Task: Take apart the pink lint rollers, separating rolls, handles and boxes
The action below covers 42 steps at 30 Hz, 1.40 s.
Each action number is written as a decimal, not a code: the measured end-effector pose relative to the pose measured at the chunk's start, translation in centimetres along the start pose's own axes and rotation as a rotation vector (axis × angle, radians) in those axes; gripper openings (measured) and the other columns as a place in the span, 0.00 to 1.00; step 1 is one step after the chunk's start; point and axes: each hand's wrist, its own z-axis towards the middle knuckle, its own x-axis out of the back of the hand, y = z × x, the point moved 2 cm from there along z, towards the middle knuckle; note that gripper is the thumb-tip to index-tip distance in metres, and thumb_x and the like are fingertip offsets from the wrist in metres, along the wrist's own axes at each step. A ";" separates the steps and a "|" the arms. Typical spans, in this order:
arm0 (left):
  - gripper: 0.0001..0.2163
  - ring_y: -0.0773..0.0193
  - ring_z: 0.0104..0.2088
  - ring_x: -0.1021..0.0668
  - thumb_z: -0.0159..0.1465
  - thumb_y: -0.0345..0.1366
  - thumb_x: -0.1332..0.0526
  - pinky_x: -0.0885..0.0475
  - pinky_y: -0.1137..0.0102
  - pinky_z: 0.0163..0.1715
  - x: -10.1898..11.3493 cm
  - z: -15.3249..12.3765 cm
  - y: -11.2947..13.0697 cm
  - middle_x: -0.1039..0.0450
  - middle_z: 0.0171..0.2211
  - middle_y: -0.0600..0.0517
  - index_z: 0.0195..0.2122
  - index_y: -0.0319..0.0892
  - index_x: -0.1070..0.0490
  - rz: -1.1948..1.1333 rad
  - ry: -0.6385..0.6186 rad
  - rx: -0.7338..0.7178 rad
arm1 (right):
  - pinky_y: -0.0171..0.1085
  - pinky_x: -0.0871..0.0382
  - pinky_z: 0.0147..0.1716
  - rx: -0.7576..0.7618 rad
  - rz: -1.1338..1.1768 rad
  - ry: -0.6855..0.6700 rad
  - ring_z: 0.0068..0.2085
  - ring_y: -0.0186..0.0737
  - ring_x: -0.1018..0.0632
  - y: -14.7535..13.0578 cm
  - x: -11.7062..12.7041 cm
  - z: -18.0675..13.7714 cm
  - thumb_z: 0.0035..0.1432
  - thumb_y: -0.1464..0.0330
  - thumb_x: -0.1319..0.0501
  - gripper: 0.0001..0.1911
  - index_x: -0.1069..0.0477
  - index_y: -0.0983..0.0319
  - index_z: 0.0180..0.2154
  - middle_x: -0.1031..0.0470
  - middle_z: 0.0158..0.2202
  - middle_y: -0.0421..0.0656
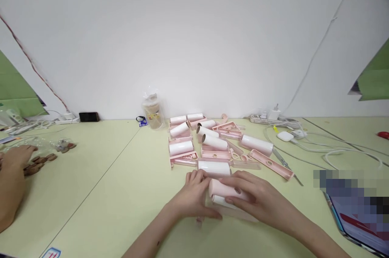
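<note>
Near the front middle of the table, my right hand (258, 199) grips a lint roller (225, 190), its fingers over the pink plastic cover and the white roll showing below. My left hand (193, 197) is at the roller's left end, thumb stretched out beneath it and fingers apart; whether it touches the roller I cannot tell. A small blurred pinkish piece (199, 221) shows under my left hand. Just beyond my hands lies a white roll (213, 167). Behind it are several more white rolls (181, 148) and pink plastic cover parts (215, 155).
A utility knife (282, 158) lies right of the pile. White cables and a charger (285, 136) spread at the right, with a phone (355, 213) nearer. A bagged cup (154, 114) stands by the wall. Another person's hand (16, 160) is at left beside brown pieces (39, 162).
</note>
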 end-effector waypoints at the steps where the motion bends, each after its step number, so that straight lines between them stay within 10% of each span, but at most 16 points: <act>1: 0.30 0.53 0.43 0.38 0.41 0.52 0.32 0.41 0.61 0.45 -0.4 0.1 -0.2 0.40 0.42 0.51 0.44 0.48 0.34 0.008 0.007 0.001 | 0.33 0.34 0.23 0.013 0.009 0.001 0.29 0.39 0.26 -0.1 0.0 -0.1 0.57 0.64 0.43 0.14 0.30 0.52 0.46 0.27 0.34 0.43; 23: 0.34 0.53 0.44 0.35 0.43 0.49 0.32 0.47 0.56 0.48 -1.1 0.1 0.9 0.32 0.43 0.51 0.51 0.49 0.39 0.136 0.100 -0.123 | 0.43 0.33 0.40 0.064 -0.041 -0.172 0.44 0.47 0.30 0.4 -1.6 -0.4 0.53 0.62 0.40 0.19 0.34 0.52 0.49 0.32 0.47 0.47; 30: 0.23 0.54 0.47 0.34 0.48 0.46 0.33 0.40 0.61 0.48 3.9 -1.5 0.6 0.34 0.43 0.49 0.43 0.44 0.33 -0.001 0.257 -0.078 | 0.42 0.34 0.45 -0.125 0.113 0.311 0.46 0.43 0.29 2.5 0.8 -0.4 0.60 0.64 0.48 0.16 0.41 0.53 0.51 0.31 0.44 0.44; 36: 0.17 0.57 0.45 0.30 0.56 0.44 0.40 0.34 0.66 0.44 9.1 -6.8 -4.4 0.35 0.45 0.51 0.45 0.47 0.37 -0.050 0.388 0.269 | 0.44 0.34 0.45 -0.178 0.107 0.157 0.49 0.44 0.31 3.8 0.1 1.1 0.60 0.65 0.49 0.11 0.37 0.54 0.46 0.34 0.48 0.44; 42: 0.22 0.55 0.39 0.27 0.52 0.49 0.41 0.31 0.63 0.39 8.2 -10.0 -8.2 0.34 0.44 0.48 0.46 0.45 0.37 -0.029 0.384 0.518 | 0.47 0.36 0.46 -0.085 0.014 0.089 0.50 0.47 0.32 3.9 -0.8 3.8 0.58 0.70 0.48 0.14 0.37 0.57 0.47 0.33 0.47 0.46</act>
